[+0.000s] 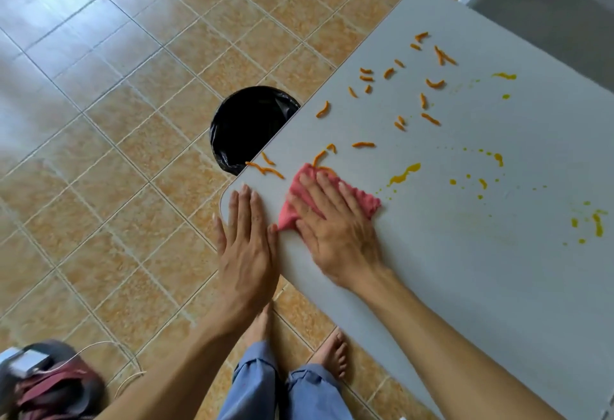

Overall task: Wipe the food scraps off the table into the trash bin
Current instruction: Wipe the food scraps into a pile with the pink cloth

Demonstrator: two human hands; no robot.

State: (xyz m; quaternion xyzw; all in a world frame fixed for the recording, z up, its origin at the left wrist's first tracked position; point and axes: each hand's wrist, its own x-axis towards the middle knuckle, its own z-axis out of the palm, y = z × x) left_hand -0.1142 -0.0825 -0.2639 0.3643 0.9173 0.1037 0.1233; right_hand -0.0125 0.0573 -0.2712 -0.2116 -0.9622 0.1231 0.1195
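Scraps [392,100] across table [465,270] | bin [246,127] beside | hands flat: right [335,230] on cloth [358,200]

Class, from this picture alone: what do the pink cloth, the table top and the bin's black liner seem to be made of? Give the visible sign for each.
Pink cloth: soft, nubbly fabric, probably microfibre or terry; its edge looks bumpy and it bunches.
Table top: smooth matt grey, likely laminate or plastic; even colour, rounded corner.
Black liner: thin glossy plastic film; crinkled, with shiny folds.
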